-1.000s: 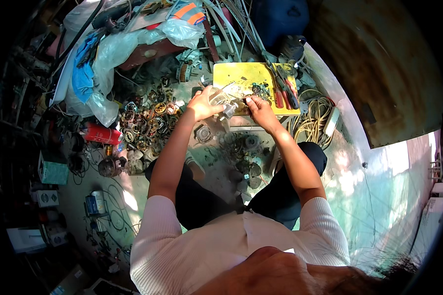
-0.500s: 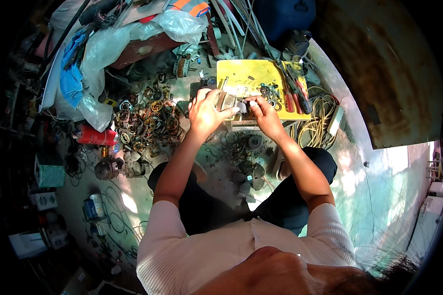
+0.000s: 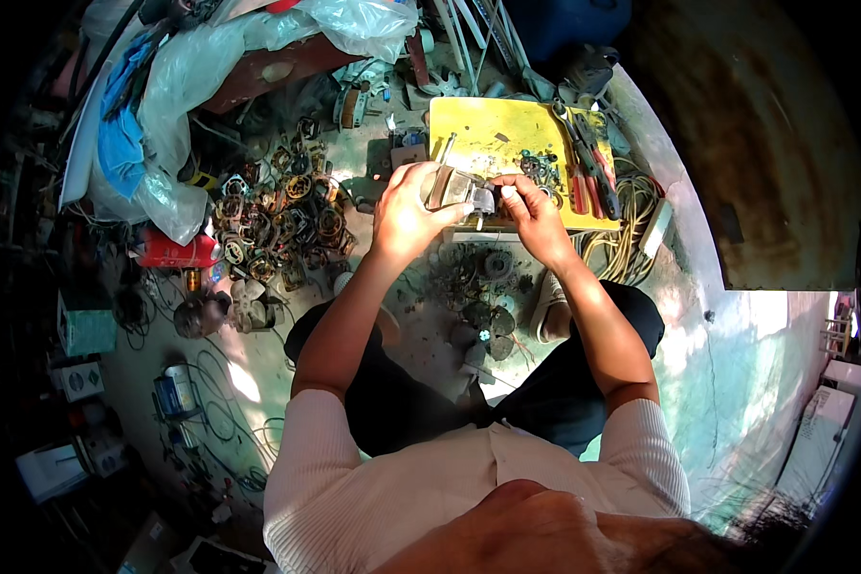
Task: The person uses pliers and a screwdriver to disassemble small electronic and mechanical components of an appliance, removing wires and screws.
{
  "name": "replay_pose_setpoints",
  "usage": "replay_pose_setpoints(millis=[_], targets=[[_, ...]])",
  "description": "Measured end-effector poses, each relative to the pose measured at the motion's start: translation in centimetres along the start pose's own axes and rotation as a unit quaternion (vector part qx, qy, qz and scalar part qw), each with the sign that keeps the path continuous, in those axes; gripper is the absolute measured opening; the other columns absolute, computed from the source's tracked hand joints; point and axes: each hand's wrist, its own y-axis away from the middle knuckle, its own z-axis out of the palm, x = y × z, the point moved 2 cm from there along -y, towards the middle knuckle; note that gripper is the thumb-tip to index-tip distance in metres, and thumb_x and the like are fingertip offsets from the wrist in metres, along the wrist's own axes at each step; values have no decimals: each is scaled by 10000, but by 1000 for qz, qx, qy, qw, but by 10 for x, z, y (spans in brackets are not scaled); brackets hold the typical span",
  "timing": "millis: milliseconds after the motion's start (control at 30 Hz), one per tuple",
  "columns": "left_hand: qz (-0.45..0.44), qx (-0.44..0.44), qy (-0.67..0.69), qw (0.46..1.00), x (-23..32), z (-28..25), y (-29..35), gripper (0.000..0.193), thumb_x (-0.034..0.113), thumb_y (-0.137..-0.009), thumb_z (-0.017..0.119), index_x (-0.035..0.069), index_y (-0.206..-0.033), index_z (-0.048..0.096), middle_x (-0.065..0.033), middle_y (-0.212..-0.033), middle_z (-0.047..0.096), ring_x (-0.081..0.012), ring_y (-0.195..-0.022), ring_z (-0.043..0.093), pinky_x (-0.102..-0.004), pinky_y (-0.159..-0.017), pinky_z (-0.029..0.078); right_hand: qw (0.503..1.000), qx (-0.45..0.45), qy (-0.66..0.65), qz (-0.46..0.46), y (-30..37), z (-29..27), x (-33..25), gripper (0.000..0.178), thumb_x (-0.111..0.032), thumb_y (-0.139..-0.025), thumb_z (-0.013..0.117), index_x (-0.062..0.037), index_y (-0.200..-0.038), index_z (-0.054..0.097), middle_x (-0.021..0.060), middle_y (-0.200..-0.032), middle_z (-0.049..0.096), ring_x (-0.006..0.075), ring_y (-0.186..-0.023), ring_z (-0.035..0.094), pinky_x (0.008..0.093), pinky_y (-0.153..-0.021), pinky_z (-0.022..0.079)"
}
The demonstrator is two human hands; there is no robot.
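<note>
My left hand (image 3: 404, 218) is closed around a small electric motor (image 3: 461, 188), a greyish metal block with a rounded grey end and a short pin below it. The thumb presses along its near side. At the motor's right end, my right hand (image 3: 538, 222) pinches a small dark piece (image 3: 496, 192) between thumb and fingers; its exact kind is too small to tell. Both hands are over the near edge of a yellow board (image 3: 469, 124). Small dark rings and parts (image 3: 542, 170) lie on the board beyond my right hand, and long-handled pliers (image 3: 595, 172) lie to their right.
Motor windings (image 3: 297, 206) are heaped on the floor at the left, near a red container (image 3: 177, 250). Coiled cable (image 3: 631, 215) lies right of the board. Between my feet are dark scrap parts (image 3: 488, 287). Plastic sheeting (image 3: 177, 124) hangs over things at the far left.
The view has shifted slightly, and the motor sits a little further right and higher in it. Both hands keep their hold at the motor, with the right fingers still at its end.
</note>
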Motion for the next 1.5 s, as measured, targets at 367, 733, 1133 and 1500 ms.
replay_pose_setpoints(millis=[367,733,1133,1500], targets=[[-9,8,-18,1000,3,0,-1,704,367,-639,873,59,-1210,601,-141,-1207,597,-311,-1082,616,-403,-932,491,984,64,134,-98,8,7,-13,202,-164,-994,547,-70,-1158,618,172,-1009,674,312,-925,673,361,-816,517],[5,18,-16,1000,0,1,0,687,358,-644,880,50,-1200,620,-149,-1205,597,-299,-1109,603,-390,-964,476,931,-63,-258,251,-13,-6,-3,277,-331,-1047,418,-113,-950,560,-62,-740,492,50,-530,303,222,-482,271],[2,8,-21,1000,2,3,-1,727,366,-638,879,51,-1230,598,-140,-1218,582,-307,-1103,602,-396,-950,482,997,62,44,-14,-21,-13,19,293,-185,-874,736,-19,-1058,578,78,-913,682,128,-826,627,298,-740,492],[9,2,-27,1000,0,1,-4,711,387,-631,882,50,-1201,623,-152,-1197,585,-303,-1101,602,-394,-960,477,936,66,347,18,-6,-12,-30,434,-447,-964,551,-40,-956,701,236,-787,663,409,-792,662,486,-705,507]])
